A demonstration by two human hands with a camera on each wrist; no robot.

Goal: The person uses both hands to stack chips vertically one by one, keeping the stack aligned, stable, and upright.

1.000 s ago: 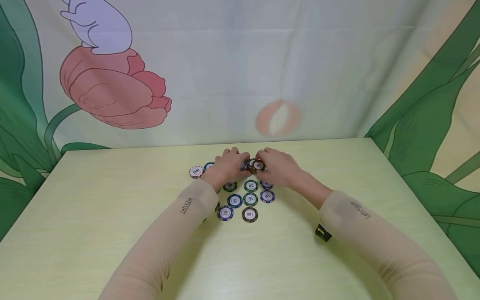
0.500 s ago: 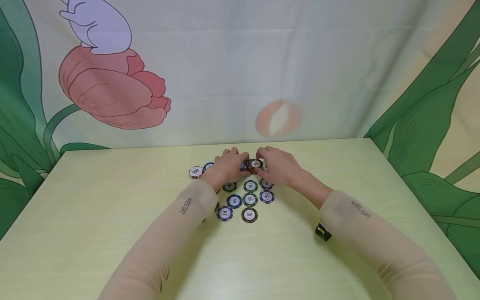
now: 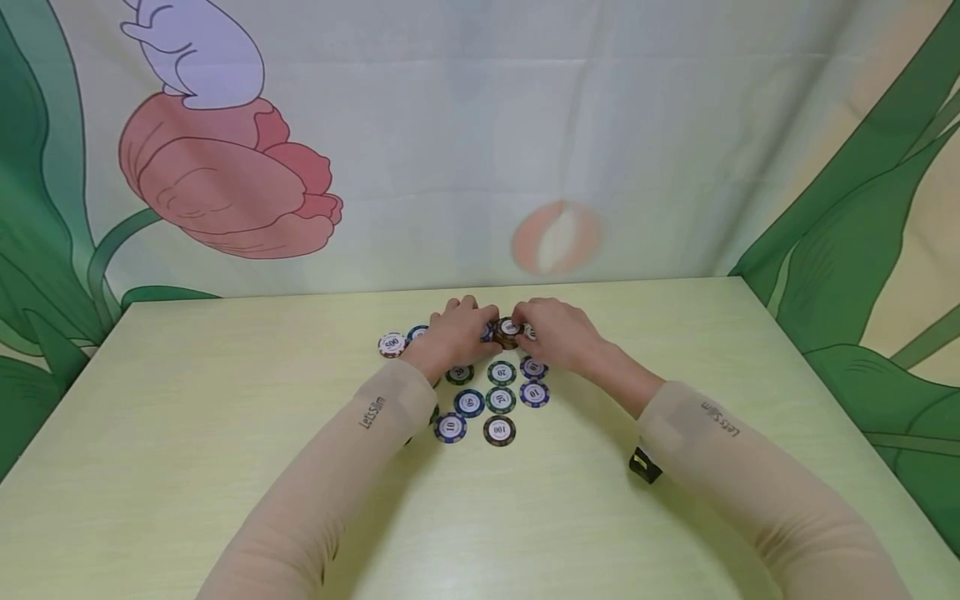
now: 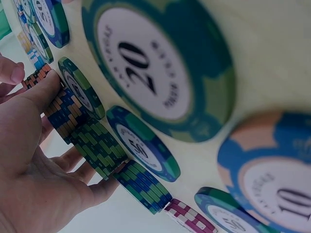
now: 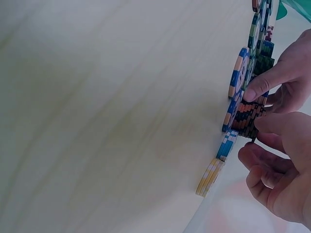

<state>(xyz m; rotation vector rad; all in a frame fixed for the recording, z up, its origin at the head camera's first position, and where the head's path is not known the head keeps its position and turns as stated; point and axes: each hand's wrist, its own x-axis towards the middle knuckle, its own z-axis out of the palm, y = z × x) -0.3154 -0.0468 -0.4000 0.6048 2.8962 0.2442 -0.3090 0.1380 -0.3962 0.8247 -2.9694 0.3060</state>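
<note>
Near the table's back edge, in the head view, my left hand [image 3: 457,332] and right hand [image 3: 558,333] meet at a stack of black-and-orange poker chips [image 3: 507,331]. The right thumb and forefinger grip this stack at its right side. In the left wrist view, my left thumb lies along the front of a blue-and-orange chip stack [image 4: 65,114], its tip close to the black-and-orange one. Left fingers reach behind the row, touching a green stack [image 4: 98,147]. Beside it stand a blue-green stack [image 4: 142,187] and a magenta-and-white one [image 4: 190,217].
Several chips lie flat in front of the row, among them a 20 chip [image 3: 501,400], a 10 chip [image 3: 450,427] and a 100 chip [image 3: 499,431]. Low blue-white [image 5: 227,144] and yellow [image 5: 210,177] stacks stand right. A small black object [image 3: 645,465] is by the right sleeve.
One second ago a black chip sat off to the right of the stack, in my right fingers. It has moved left over the stack. My left hand has stayed put.
</note>
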